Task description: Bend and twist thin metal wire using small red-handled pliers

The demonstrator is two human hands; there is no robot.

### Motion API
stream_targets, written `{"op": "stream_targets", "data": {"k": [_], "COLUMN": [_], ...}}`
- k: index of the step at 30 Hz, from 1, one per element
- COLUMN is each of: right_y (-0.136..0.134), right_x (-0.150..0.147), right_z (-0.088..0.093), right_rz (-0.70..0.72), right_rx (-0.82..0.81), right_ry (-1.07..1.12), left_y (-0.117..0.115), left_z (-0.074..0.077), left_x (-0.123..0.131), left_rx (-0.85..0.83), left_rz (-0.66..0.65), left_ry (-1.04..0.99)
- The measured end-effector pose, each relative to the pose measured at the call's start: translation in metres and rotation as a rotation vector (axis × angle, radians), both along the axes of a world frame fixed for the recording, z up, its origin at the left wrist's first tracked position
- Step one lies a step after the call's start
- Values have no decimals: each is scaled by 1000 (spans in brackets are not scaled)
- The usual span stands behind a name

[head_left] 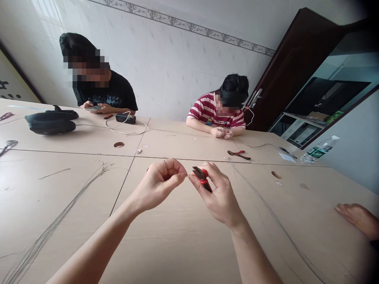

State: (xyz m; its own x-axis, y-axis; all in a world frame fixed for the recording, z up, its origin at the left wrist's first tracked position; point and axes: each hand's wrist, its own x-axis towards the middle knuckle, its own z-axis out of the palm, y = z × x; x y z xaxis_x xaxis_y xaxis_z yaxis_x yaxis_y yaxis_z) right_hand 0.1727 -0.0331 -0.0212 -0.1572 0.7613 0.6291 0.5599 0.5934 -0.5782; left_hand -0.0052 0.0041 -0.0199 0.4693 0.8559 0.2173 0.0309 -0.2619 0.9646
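My left hand is closed in a pinch above the table, thumb against forefinger. Whatever sits between those fingertips is too small to name. Close beside it, my right hand wraps round red-handled pliers, whose dark jaws point up and left. The right thumb tip nearly meets the left fingertips, with a tiny pale bit showing between the hands. A bundle of thin wires lies on the table left of my left arm. Another bundle of wires runs along the right of my right arm.
Across the table sit two people; one holds a phone, the other fingers something small. Second pliers, a black bag, a black box with a white cable and a water bottle lie about. Another person's hand rests at right.
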Motion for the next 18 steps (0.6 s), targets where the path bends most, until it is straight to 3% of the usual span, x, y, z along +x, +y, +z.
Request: {"op": "stream_targets", "data": {"k": [18], "right_y": [-1], "right_x": [0], "right_z": [0], "right_rz": [10], "right_rx": [3], "right_ry": [-4], "left_y": [-1], "left_z": [2], "left_x": [1], "left_rx": [12], "left_rz": [8], "left_ry": [-2]}}
